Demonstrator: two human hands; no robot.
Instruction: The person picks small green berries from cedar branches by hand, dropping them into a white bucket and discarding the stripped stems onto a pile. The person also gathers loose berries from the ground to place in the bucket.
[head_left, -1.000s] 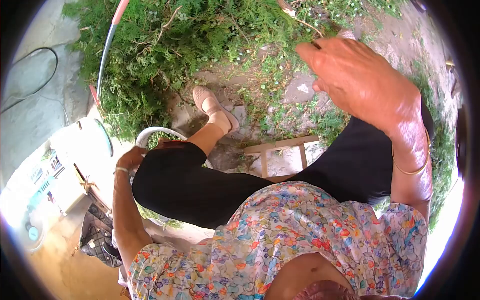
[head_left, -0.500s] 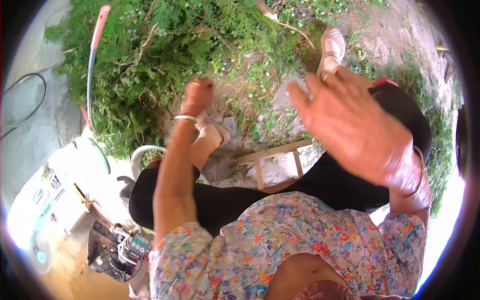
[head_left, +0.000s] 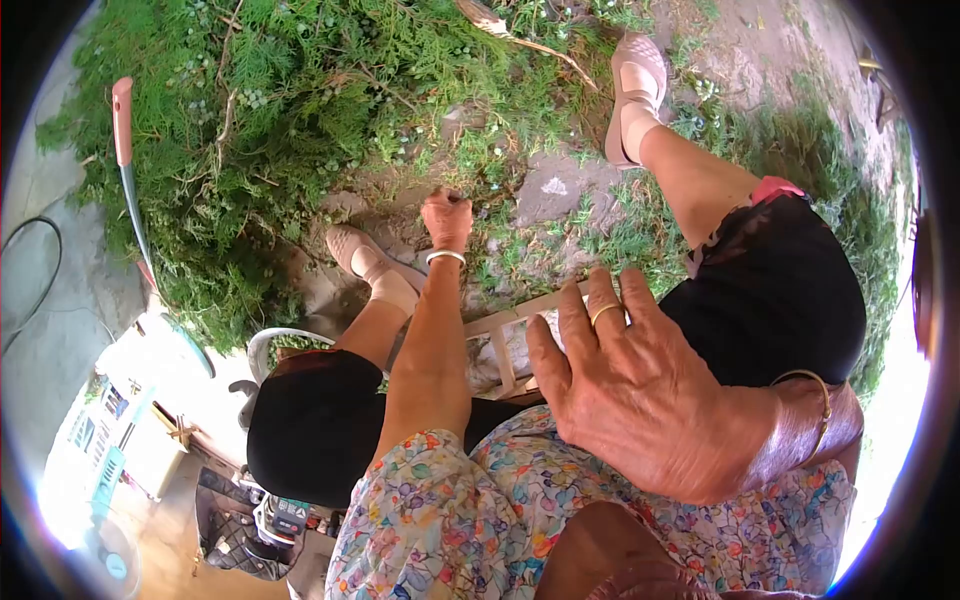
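My left hand (head_left: 447,220), with a white bangle at the wrist, is closed in a fist over the ground between my feet. What it holds, if anything, is hidden. My right hand (head_left: 640,395) is nearer the camera, in front of my lap, back of the hand up. Its fingers are extended and slightly apart, with a gold ring on one and nothing held. A thin gold bangle (head_left: 824,425) circles that wrist. Below the hands, a light wooden frame (head_left: 500,352) lies partly hidden between my legs.
Cut green branches (head_left: 250,130) cover the ground at the upper left. A long tool with a pink handle (head_left: 122,120) leans there. A flat stone (head_left: 555,188) lies between my shoes. At the lower left are a dark quilted bag (head_left: 235,525) and a black cable (head_left: 58,270).
My left hand has moved right and slightly down, still closed. My right hand has come down and left, nearer my lap. The view has shifted, with the branches and tool now further left.
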